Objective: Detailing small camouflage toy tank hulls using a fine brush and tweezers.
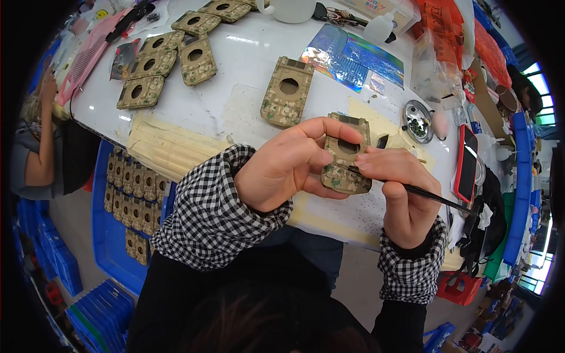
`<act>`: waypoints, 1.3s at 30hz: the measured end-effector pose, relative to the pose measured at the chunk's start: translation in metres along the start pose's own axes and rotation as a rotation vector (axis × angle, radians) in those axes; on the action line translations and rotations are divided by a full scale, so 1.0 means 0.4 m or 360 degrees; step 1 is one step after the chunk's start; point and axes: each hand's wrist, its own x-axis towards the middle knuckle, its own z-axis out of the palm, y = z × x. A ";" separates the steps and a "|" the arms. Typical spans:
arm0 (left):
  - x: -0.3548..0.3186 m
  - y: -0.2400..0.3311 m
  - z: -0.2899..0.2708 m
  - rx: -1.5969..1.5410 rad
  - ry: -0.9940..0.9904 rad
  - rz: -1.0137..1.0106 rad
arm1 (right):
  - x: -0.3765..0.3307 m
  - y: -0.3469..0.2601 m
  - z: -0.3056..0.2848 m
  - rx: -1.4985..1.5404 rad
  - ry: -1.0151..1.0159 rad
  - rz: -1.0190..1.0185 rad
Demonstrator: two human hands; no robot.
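My left hand (288,159) is closed around a camouflage model tank hull (348,178) with a round hole in its top. Thumb and index finger press on the hull near that hole. In my right hand (406,188) is a pair of slim black tweezers (432,195), pinched between thumb and fingers. Their tip reaches the hull's top surface, close to my left thumb; whether it grips a small part is too small to tell. Another matching tank hull (286,91) lies on the table just beyond my hands. A round metal dish (417,122) with small dark green bits stands to the right.
Several more hulls (199,60) lie at the back left. A blue bin (120,259) below the table holds rows of them. A red-edged phone (467,163) is at the right, a shiny holographic sheet (353,56) at the back. Another person's arm (42,138) shows at far left.
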 end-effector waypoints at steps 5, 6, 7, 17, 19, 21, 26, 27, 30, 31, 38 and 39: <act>0.001 0.001 0.000 0.0047 0.0028 -0.0013 | 0.000 0.000 0.001 0.0013 -0.0003 -0.0005; 0.001 0.000 0.001 0.0059 0.0038 -0.0012 | 0.000 0.000 0.000 0.0009 -0.0006 -0.0009; 0.001 -0.001 0.002 0.0071 0.0049 -0.0010 | 0.000 0.000 0.000 0.0006 -0.0008 -0.0013; -0.001 0.003 0.007 0.0073 0.0063 -0.0014 | 0.000 -0.002 -0.002 -0.0017 -0.0040 -0.0020; -0.001 0.004 0.008 0.0005 0.0064 0.0019 | 0.001 -0.004 -0.002 0.0000 -0.0040 -0.0007; -0.001 0.000 0.005 -0.0019 0.0047 0.0035 | -0.001 -0.001 -0.001 0.0048 -0.0013 0.0003; -0.002 -0.001 0.004 -0.0007 0.0047 0.0040 | -0.007 0.000 -0.002 0.0112 0.0016 0.0035; -0.002 -0.004 0.003 -0.0007 0.0039 0.0051 | -0.008 -0.001 -0.001 0.0132 0.0028 0.0048; -0.001 -0.008 -0.001 -0.0017 0.0025 0.0064 | -0.010 0.002 -0.002 0.0170 0.0048 0.0057; 0.000 -0.009 -0.001 -0.0022 0.0021 0.0065 | -0.011 0.003 -0.003 0.0178 0.0052 0.0056; -0.001 -0.006 0.003 0.0031 0.0035 0.0023 | -0.011 0.000 -0.003 0.0179 0.0066 0.0067; -0.002 -0.005 0.004 0.0041 0.0036 0.0021 | -0.012 0.000 -0.003 0.0179 0.0071 0.0067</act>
